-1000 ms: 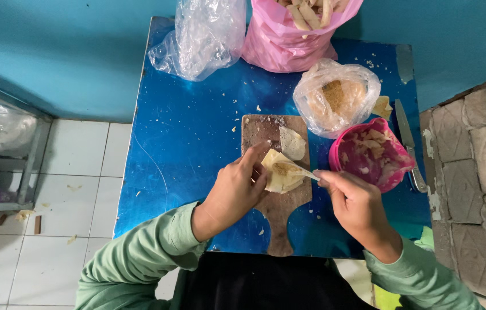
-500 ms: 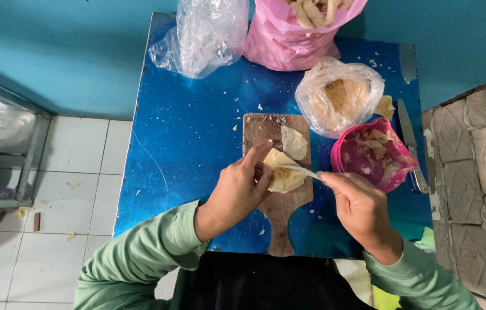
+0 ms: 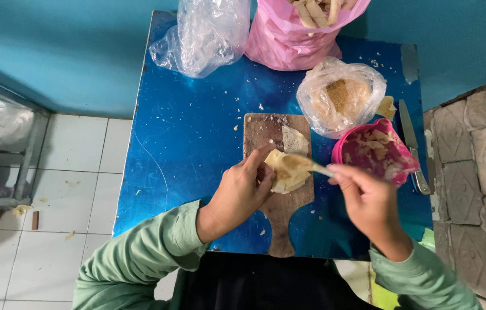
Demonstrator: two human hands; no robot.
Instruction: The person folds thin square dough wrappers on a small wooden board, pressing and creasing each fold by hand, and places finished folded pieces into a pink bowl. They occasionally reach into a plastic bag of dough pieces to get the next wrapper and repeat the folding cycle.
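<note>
On the blue table (image 3: 197, 149) lies a wooden cutting board (image 3: 280, 201), its long axis running away from the person, with the narrow handle end pointing back toward the body. On the middle of the board sits a pale, thin wrapper sheet (image 3: 286, 170) with a dab of filling on it.

The left hand (image 3: 240, 192) rests on the board's left edge, fingers curled close together and pinching the near left border of the wrapper sheet. The right hand (image 3: 366, 198) hovers just right of the board, fingers pressed together around the handle of a slim spoon-like utensil (image 3: 312, 166). The utensil's long axis runs left to right, slightly tilted; its working end points left and touches the filling on the sheet.

A second small pale sheet (image 3: 294, 139) lies farther up the board. Just right of the board stands a pink bowl (image 3: 378, 155) with pale mash. Beyond it sits a clear bag of brownish crumbs (image 3: 340, 97). A knife (image 3: 412, 143) lies along the table's right edge, its length running away from the person. At the far edge rest a crumpled clear plastic bag (image 3: 208, 34) and a pink bag (image 3: 300, 34) of pale sticks.
</note>
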